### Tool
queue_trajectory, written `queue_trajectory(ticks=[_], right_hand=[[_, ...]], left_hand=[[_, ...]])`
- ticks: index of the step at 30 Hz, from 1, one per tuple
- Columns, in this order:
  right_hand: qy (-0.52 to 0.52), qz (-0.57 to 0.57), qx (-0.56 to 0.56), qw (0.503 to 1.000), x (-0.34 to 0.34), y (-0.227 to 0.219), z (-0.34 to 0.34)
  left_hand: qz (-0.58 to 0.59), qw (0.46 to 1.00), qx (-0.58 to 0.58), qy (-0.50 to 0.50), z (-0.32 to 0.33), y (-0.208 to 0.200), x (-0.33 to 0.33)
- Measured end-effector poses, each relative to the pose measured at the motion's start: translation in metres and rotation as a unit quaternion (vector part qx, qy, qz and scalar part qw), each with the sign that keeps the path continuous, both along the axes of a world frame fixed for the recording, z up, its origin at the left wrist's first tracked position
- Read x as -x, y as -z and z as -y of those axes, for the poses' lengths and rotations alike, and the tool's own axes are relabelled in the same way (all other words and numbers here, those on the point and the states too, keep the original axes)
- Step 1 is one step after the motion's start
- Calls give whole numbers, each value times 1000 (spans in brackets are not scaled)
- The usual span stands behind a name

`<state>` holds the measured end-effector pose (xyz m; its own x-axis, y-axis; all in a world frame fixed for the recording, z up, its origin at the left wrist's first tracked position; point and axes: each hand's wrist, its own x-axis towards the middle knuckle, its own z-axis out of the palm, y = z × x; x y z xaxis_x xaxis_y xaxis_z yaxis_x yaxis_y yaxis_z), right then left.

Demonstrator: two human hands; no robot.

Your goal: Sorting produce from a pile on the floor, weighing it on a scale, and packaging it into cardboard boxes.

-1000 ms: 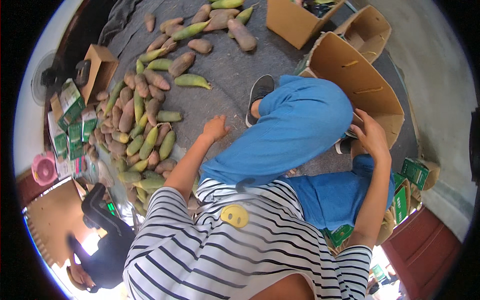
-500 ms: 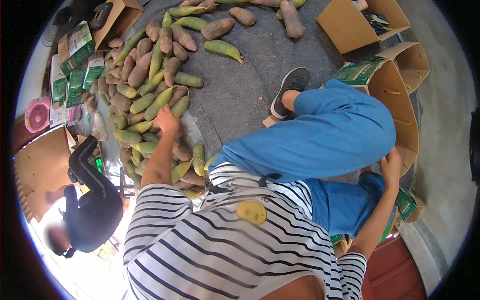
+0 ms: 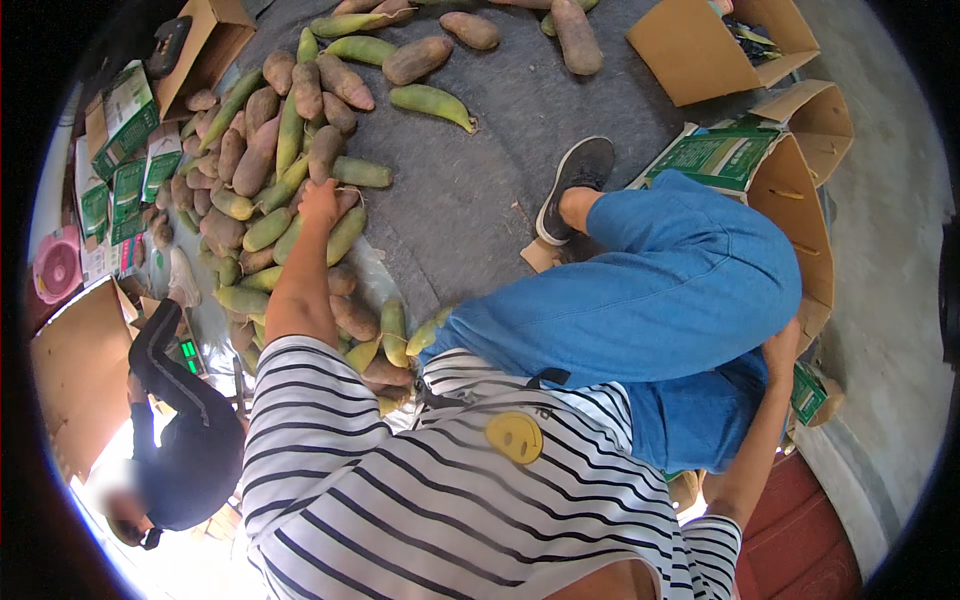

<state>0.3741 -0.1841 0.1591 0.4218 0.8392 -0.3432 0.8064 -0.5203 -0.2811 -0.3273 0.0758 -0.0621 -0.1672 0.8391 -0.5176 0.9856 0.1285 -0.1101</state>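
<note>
My left hand [image 3: 319, 208] reaches forward into a pile of long green radishes [image 3: 266, 231] and reddish-brown ones. Its fingers are closed at the near end of a reddish-brown radish [image 3: 324, 152], which lies on the pile. Beside that one, a green radish [image 3: 362, 172] points to the right. Another green radish [image 3: 346, 234] is just under my wrist. My right hand [image 3: 779, 345] rests low against my blue trousers at the right knee, its fingers hidden by the cloth.
Loose radishes [image 3: 432, 103] lie on the dark grey mat [image 3: 480, 190]. Open cardboard boxes [image 3: 690, 55] stand at the right, green-and-white cartons [image 3: 127, 200] at the left. A pink basin [image 3: 58, 265] and a person in dark clothes [image 3: 190, 440] are on the left.
My left hand has moved forward over the pile, from a green radish to the reddish-brown one. My right hand's fingers have slipped out of sight behind the trousers. The view has shifted slightly.
</note>
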Motion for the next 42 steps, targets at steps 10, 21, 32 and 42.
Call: queue_trajectory(ticks=[10,21,32,42], right_hand=[[-16,11,-69,997,15,-15,-6],[-59,18,-96,993,1,-2,0],[-53,3,-51,997,-5,4,-6],[-56,10,-45,997,-4,-3,0]], left_hand=[[270,941,-149,-139,29,-10,-61],[327,899,-219,192,23,-10,-143],[492,774,-369,150,2,-221,-349],[802,566,-82,170,39,-287,-558]])
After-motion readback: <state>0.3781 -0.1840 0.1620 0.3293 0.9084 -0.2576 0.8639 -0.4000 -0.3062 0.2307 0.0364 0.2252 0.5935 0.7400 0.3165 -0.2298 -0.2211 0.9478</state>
